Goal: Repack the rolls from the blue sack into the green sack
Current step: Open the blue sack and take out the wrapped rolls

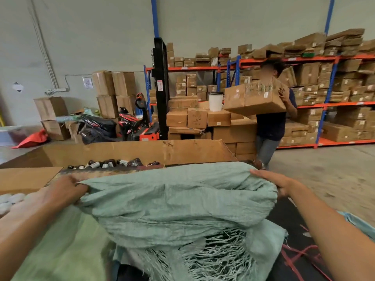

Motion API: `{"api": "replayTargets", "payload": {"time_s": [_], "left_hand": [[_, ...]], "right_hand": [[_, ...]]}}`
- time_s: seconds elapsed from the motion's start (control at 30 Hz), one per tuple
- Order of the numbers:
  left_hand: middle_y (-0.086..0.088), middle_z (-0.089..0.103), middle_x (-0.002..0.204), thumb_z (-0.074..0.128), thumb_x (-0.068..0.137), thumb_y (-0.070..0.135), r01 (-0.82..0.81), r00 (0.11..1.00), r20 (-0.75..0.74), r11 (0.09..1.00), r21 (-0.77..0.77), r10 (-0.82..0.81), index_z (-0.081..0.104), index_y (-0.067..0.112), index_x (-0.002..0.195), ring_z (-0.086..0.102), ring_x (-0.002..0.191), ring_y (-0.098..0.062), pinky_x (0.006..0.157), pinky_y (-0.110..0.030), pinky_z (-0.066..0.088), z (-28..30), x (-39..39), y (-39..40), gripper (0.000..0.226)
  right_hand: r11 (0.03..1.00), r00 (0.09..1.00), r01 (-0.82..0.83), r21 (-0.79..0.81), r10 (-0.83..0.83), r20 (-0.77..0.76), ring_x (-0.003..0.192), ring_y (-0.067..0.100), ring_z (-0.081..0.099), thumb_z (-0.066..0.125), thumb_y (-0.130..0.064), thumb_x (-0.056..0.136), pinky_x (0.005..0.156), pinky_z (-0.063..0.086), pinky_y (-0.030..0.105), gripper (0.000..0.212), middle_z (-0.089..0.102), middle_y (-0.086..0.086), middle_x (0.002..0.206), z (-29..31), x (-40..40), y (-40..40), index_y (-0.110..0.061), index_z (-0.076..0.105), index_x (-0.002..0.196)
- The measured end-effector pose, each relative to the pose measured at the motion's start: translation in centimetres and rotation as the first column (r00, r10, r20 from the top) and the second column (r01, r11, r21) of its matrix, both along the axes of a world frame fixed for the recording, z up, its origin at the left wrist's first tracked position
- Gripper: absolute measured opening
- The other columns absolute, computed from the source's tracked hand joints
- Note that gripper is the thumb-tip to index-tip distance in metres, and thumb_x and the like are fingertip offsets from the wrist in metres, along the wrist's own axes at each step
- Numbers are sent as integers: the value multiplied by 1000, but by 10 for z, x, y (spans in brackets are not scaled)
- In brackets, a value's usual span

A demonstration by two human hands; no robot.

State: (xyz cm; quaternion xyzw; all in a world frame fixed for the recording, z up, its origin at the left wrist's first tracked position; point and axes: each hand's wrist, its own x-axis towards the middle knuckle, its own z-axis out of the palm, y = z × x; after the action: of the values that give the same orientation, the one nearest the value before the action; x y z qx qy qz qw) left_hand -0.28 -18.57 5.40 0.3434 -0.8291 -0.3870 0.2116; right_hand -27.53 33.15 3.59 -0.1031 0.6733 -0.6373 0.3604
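A pale blue-green woven sack (pixel 178 201) is lifted in front of me, its frayed open edge hanging down toward me. My left hand (pixel 66 189) grips its left corner with curled fingers. My right hand (pixel 272 182) holds the right corner, fingers wrapped over the fabric. Under it at the lower left lies a lighter green sack (pixel 60 246). No rolls show inside either sack. Small dark wrapped rolls (pixel 113 163) lie in a row in the open cardboard box (pixel 129 152) beyond the sack.
Another person (pixel 272 122) carries a large carton (pixel 255 98) at right, close to the box. Stacked cartons and orange-blue shelving (pixel 324 102) fill the back. A black stacker lift (pixel 160 88) and motorbikes (pixel 113 124) stand behind. White round items (pixel 10 199) lie far left.
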Motion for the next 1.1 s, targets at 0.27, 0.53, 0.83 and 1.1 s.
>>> {"api": "replayTargets", "payload": {"time_s": [0.27,0.53,0.83,1.1], "left_hand": [[-10,73,69,71,65,5,400,909,-415,374,837,-44,69,10,91,72,63,-20,50,-35,59,25,-3,44,26],[-14,11,162,2,104,23,976,198,-917,-18,218,-345,8,6,155,10,150,-22,120,-31,-3,-51,-8,33,54],[-7,59,55,75,50,19,436,899,-425,306,846,-107,60,10,59,59,47,-22,52,-29,50,-35,-21,51,19],[1,73,97,80,57,40,778,483,-838,315,544,255,74,22,90,67,106,-13,84,-32,58,-59,-40,40,38]], "right_hand": [[939,912,330,93,-291,-289,81,28,73,60,-14,97,70,61,40,22,73,18,100,13,-24,-17,-6,65,117],[872,863,489,5,-483,-151,85,32,60,41,-3,101,51,53,26,21,65,12,71,22,-22,-28,1,60,109],[588,635,722,364,-354,-687,110,39,61,62,-43,93,79,43,36,44,66,20,121,-25,-43,-21,-9,67,120],[874,923,382,302,-347,-165,54,26,68,59,-12,97,47,54,27,19,69,17,66,-49,-50,-22,5,60,89]]}}
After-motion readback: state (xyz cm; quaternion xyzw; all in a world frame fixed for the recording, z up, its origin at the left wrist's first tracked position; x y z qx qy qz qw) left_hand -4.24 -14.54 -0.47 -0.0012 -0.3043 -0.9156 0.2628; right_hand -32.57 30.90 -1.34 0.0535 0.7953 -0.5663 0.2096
